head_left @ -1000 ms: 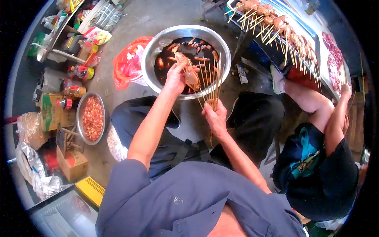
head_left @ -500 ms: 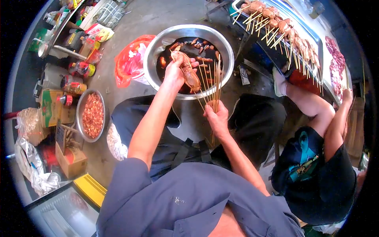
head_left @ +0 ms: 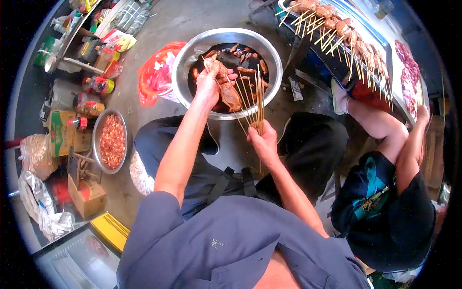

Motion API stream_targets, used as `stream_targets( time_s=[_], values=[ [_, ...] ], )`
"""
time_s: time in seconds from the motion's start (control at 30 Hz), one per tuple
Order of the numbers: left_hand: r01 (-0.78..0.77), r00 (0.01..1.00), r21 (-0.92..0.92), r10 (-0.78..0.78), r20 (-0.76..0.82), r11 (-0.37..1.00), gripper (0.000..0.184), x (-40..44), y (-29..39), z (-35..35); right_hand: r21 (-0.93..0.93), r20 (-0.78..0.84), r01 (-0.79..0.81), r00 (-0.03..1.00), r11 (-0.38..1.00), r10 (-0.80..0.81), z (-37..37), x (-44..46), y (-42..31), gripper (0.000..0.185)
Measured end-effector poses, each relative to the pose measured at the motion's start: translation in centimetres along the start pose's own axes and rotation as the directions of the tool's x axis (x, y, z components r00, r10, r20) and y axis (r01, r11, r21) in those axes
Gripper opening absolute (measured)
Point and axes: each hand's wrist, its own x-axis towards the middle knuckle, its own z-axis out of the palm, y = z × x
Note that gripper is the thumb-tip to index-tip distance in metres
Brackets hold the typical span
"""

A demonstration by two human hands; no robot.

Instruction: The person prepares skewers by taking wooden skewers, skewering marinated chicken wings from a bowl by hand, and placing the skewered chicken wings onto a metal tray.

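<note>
Over a large metal basin point(head_left: 180, 84) of dark liquid with pieces of meat, my left hand point(head_left: 210, 84) grips a brown piece of meat point(head_left: 231, 98). Thin skewers run from that meat down toward my right hand point(head_left: 263, 137), whose fingers are closed around a fanned bundle of wooden skewers point(head_left: 260, 108). The bundle points up across the basin's near rim. How far each skewer goes into the meat is hidden.
Left of the basin lies a red plastic bag point(head_left: 156, 74); farther left stand a bowl of chopped meat point(head_left: 113, 142) and bottles point(head_left: 98, 85). At right, a tray holds skewered meat point(head_left: 332, 24), near a seated person point(head_left: 385, 202).
My left hand and the meat have shifted slightly left. The meat's lower end now sits farther left of the bundle. My right hand keeps its grip on the skewers.
</note>
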Motion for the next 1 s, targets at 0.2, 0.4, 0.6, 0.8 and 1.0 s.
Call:
stream_targets(
  time_s=[0.2,0.4,0.6,0.8,1.0],
  values=[
    [0.002,0.993,0.137,-0.018,0.115,0.991,0.019,0.3,0.9,-0.7,-0.048,0.001,-0.018,1.000,0.999,0.018,-0.2,-0.1,-0.2,0.010],
    [0.081,0.989,0.210,-0.105,0.104,0.974,0.018,0.1,1.5,-0.6,0.007,0.005,0.005,1.000,1.000,-0.005,-0.1,-0.1,0.5,0.010],
    [0.152,0.963,0.219,-0.194,0.185,0.964,0.022,-0.3,0.6,-0.9,0.047,-0.018,-0.015,1.000,0.999,0.016,0.1,-0.4,1.0,0.010],
    [0.229,0.950,0.169,-0.257,0.175,0.959,0.026,-1.5,-1.0,-0.5,0.128,-0.057,-0.026,0.998,0.991,0.033,0.4,-0.6,1.3,0.009],
    [0.289,0.934,0.120,-0.307,0.183,0.950,0.027,-2.2,-3.1,-0.2,0.184,-0.070,-0.047,0.996,0.982,0.061,0.7,-0.6,1.3,0.008]
  ],
)
